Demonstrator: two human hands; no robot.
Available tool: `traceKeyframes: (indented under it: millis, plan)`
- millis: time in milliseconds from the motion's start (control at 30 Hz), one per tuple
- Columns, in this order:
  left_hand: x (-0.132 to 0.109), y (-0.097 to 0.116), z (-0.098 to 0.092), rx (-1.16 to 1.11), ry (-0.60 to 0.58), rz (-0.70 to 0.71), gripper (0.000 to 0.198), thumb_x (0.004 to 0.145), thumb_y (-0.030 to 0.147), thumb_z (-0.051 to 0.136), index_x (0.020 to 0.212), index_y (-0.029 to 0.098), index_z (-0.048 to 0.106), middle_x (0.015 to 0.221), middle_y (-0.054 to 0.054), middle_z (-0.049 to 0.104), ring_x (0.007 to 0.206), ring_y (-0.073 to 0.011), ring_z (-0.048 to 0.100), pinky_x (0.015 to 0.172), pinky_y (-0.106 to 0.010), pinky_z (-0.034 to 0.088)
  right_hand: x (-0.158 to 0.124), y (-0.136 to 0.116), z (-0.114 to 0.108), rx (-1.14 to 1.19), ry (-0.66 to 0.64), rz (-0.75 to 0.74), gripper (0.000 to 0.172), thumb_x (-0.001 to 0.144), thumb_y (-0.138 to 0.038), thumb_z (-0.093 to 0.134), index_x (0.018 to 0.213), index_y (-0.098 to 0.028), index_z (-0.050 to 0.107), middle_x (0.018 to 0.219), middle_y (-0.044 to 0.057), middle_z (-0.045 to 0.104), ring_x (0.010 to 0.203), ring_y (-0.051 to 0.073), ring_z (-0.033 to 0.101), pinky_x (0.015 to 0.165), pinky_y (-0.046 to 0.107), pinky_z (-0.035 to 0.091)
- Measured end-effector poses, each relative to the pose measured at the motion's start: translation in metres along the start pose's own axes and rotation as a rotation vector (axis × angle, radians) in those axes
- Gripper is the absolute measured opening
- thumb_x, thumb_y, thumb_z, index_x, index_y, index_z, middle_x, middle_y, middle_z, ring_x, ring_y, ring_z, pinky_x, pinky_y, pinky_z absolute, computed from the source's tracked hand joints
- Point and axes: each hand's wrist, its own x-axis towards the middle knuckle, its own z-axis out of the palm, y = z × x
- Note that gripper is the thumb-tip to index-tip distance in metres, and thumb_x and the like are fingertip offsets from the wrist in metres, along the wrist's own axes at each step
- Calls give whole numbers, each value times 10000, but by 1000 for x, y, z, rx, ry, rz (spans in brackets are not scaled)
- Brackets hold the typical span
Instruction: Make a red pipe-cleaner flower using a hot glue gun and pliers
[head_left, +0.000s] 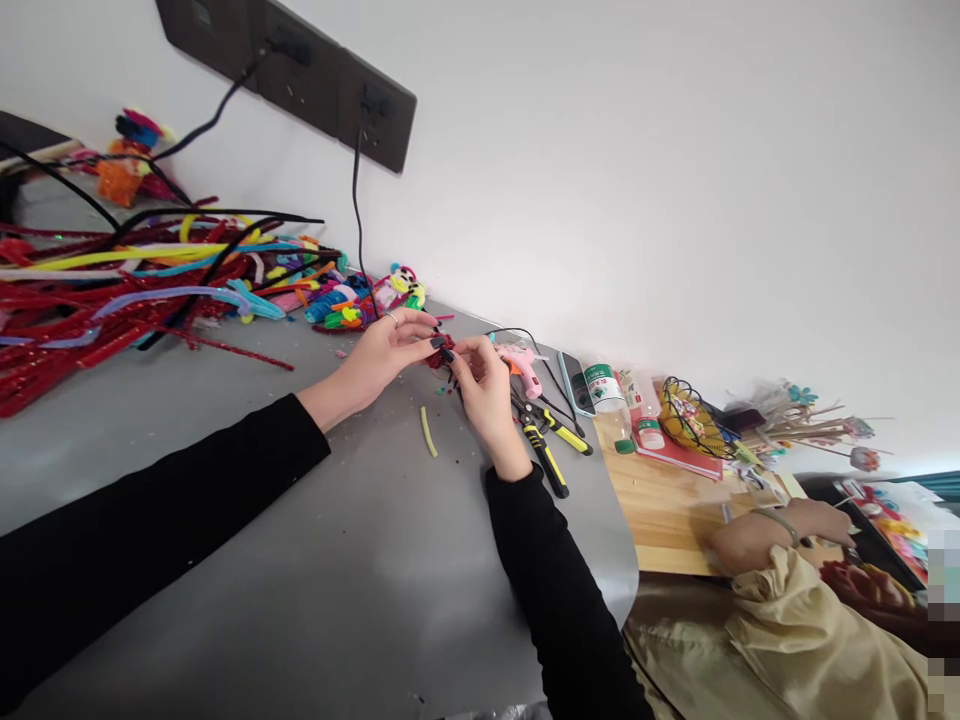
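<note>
Between my two hands is a small dark red, glittery piece of pipe cleaner (439, 352), mostly covered by the fingers. My left hand (390, 348) pinches it from the left, with thumb and fingers closed and a ring on one finger. From the right, my right hand (481, 385) grips it with thumb and forefinger. Both hands are just above the grey table mat (360, 560). A short pale yellow-green strip (428, 432) lies below them. Right of my right hand are a pink glue gun (523, 368) and yellow-and-black pliers (546, 455).
Many coloured pipe cleaners (135, 300) are heaped at left, beside small finished figures (397, 285). A phone (576, 384), a bottle (609, 400) and a wire basket (694, 420) stand to the right. A power cable (357, 220) hangs from the wall socket. A co-worker's arm (780, 530) is at far right.
</note>
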Motion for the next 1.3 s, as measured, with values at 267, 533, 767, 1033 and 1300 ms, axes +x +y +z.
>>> traceKeyframes:
  millis: [267, 533, 767, 1033, 1300]
  plan:
    - [-1, 0, 0, 3, -16, 5, 474, 611, 456, 946, 888, 185, 674, 917, -63, 750, 903, -233, 710, 913, -425, 579, 0, 1, -1, 21, 6, -11, 84, 941, -312, 568, 911, -235, 548, 780, -32, 580, 650, 116, 531, 620, 254, 424]
    - [-1, 0, -2, -56, -27, -70, 345, 655, 347, 929, 878, 173, 732, 962, -76, 770, 937, -222, 726, 969, -420, 577, 1, 0, -2, -49, 17, -27, 97, 944, -313, 561, 904, -225, 567, 792, -16, 606, 670, 123, 539, 639, 262, 427]
    - [0, 1, -3, -102, -42, -130, 287, 678, 286, 908, 895, 161, 765, 1006, -100, 772, 1002, -240, 728, 988, -431, 586, 0, 1, -3, -65, 6, -25, 90, 949, -304, 561, 908, -225, 566, 804, -12, 619, 669, 124, 539, 643, 261, 439]
    - [-1, 2, -3, -93, -15, -175, 398, 602, 352, 972, 869, 148, 759, 954, -98, 774, 914, -217, 729, 913, -390, 608, -1, -1, -3, -38, -27, -59, 92, 954, -283, 572, 928, -208, 619, 848, 10, 670, 725, 130, 582, 685, 265, 459]
    - [1, 1, -5, -83, -8, -177, 380, 585, 330, 973, 859, 162, 771, 988, -111, 785, 980, -251, 734, 930, -406, 606, -2, 0, -2, -94, -88, -80, 129, 910, -224, 532, 1005, -211, 619, 917, 16, 681, 729, 119, 574, 687, 251, 484]
